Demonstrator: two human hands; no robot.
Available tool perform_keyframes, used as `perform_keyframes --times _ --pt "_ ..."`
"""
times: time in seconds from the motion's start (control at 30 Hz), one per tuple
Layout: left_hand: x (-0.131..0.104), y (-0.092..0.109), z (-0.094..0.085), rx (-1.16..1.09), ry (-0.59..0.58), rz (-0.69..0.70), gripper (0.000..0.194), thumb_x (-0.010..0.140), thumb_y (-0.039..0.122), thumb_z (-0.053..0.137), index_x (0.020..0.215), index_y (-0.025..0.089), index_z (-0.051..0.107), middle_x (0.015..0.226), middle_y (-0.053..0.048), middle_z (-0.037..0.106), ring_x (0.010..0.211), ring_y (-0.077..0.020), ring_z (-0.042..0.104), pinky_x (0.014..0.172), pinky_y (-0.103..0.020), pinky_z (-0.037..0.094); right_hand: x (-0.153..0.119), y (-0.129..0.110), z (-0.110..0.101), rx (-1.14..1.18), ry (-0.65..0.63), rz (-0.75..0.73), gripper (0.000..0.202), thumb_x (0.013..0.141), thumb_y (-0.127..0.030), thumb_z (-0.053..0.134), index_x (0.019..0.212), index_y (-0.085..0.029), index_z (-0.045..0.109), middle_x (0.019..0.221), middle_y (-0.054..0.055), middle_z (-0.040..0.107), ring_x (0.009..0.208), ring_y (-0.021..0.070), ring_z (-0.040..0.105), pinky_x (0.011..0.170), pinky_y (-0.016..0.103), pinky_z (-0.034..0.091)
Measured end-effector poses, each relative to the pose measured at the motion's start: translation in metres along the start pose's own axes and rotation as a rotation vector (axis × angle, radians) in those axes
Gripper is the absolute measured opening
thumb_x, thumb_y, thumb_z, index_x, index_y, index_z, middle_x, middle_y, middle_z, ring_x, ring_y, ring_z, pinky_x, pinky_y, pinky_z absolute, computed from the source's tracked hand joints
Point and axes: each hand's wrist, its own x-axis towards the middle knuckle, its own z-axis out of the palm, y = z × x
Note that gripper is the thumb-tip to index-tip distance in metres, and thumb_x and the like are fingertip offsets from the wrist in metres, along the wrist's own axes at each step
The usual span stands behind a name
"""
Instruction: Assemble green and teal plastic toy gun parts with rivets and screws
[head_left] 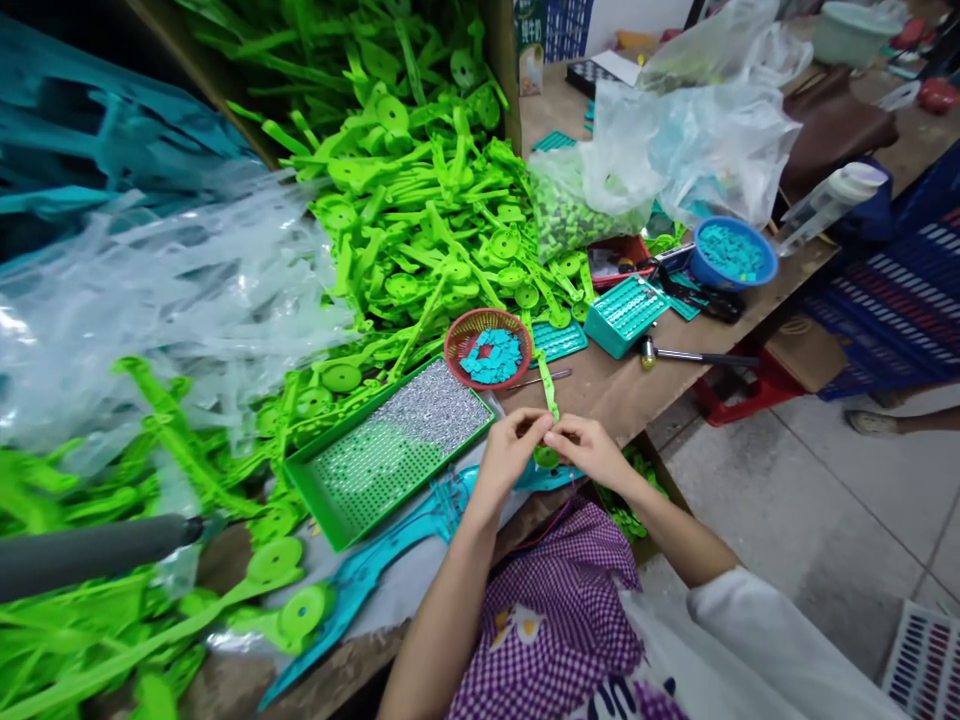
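Both of my hands meet at the table's near edge. My left hand (517, 440) pinches at a long green plastic part (549, 388), its fingertips close to those of my right hand (586, 446), which also grips the part. The part's narrow end points away from me, and its round end shows below my fingers. Any small piece between the fingertips is too small to make out. A blue plastic part (397, 545) lies under and left of my hands. Beyond my left hand sit a green tray (341, 530) of small metal pieces and a red basket (451, 350) of blue pieces.
Green parts (420, 240) are heaped at the back left, beside clear plastic (150, 300). Rightward are a teal block (626, 312), a hammer (697, 356), a blue bowl (765, 270) and plastic bags (675, 140). A person's foot (870, 422) shows at right.
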Motion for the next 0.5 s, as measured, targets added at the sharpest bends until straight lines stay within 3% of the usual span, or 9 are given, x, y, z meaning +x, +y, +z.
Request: perform_keyframes --times 0.13,0.23,0.33,0.5 --pt "-0.009 0.000 -0.005 -0.107 -0.004 -0.081 0.046 0.068 0.061 0.072 0.072 0.016 0.063 0.074 -0.003 0.068 0.071 -0.0149 0.061 0.069 -0.027 0.049 -0.005 0.002 -0.010 -0.156 0.023 -0.036 0.036 0.088 -0.052 0.057 0.084 -0.019 0.073 0.078 0.004 0.067 0.073 0.0160 0.062 0.070 0.029 0.049" --pt "-0.014 0.009 -0.008 -0.215 -0.140 -0.177 0.050 0.065 0.061 0.076 0.081 0.018 0.057 0.074 -0.003 0.069 0.069 -0.0150 0.064 0.071 -0.029 0.051 -0.004 -0.004 -0.021 -0.123 0.074 -0.075 0.034 0.087 -0.049 0.060 0.103 -0.021 0.073 0.092 0.007 0.070 0.083 0.0174 0.064 0.076 0.030 0.051" --pt "-0.017 0.017 -0.009 -0.305 -0.229 -0.238 0.059 0.064 0.054 0.081 0.098 0.021 0.046 0.065 0.003 0.067 0.061 -0.0130 0.062 0.066 -0.027 0.050 0.001 -0.010 -0.026 -0.014 -0.054 -0.114 0.035 0.087 -0.049 0.061 0.100 -0.019 0.074 0.096 0.008 0.071 0.089 0.0178 0.065 0.080 0.031 0.051" --pt "-0.015 0.020 -0.013 -0.256 -0.372 -0.254 0.065 0.068 0.051 0.080 0.109 0.022 0.038 0.059 0.006 0.064 0.048 -0.0095 0.054 0.054 -0.022 0.042 0.010 -0.012 -0.028 0.177 -0.208 0.020 0.038 0.079 -0.053 0.068 0.087 -0.016 0.073 0.079 0.003 0.070 0.071 0.0138 0.062 0.068 0.027 0.050"
